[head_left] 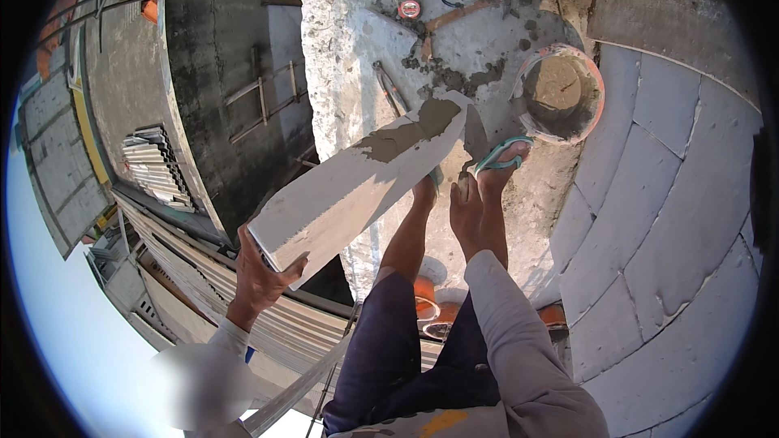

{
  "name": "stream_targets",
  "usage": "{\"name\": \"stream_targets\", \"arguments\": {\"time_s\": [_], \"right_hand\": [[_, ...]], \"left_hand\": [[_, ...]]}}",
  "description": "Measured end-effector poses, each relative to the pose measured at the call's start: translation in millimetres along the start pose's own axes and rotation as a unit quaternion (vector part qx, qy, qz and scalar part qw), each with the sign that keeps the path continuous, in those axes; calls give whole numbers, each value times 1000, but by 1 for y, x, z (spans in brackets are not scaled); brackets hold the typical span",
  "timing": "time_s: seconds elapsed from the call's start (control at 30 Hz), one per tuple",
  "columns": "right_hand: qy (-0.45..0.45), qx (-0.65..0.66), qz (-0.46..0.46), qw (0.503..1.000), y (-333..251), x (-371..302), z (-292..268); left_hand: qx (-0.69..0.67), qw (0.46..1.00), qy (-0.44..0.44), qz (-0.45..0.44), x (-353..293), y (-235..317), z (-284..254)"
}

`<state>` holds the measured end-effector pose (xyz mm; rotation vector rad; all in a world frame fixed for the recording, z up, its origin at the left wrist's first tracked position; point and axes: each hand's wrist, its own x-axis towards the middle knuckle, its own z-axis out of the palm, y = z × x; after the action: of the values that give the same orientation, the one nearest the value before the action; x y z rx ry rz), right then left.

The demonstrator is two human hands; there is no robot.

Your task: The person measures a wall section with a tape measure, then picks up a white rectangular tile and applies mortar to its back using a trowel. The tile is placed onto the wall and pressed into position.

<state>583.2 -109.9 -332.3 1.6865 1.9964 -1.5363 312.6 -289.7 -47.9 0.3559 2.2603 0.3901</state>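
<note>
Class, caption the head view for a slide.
Left hand holds a long pale rectangular block bearing brown mortar; right hand grips a grey-bladed trowel.

A matt block (349, 199) with a flat, chalky face carries rough, damp-looking mortar (410, 134) across one end. The trowel (476, 136) has a dull, metal-looking blade. The floor (531, 203) is coarse, crusted concrete, crumbly along its left edge; near its right edge, a plastic-looking bucket (599, 104), caked and matt. Trousers (388, 341) of soft matt cloth.
</note>
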Motion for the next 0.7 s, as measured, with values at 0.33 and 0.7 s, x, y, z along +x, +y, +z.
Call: {"name": "stream_targets", "arguments": {"time_s": [0.33, 0.7], "right_hand": [[-268, 192, 93, 939, -57, -69, -37], [6, -99, -153, 983, 33, 99, 29]], "left_hand": [[-78, 994, 11, -69, -9, 21, 13], [66, 997, -10, 48, -2, -30, 8]]}}
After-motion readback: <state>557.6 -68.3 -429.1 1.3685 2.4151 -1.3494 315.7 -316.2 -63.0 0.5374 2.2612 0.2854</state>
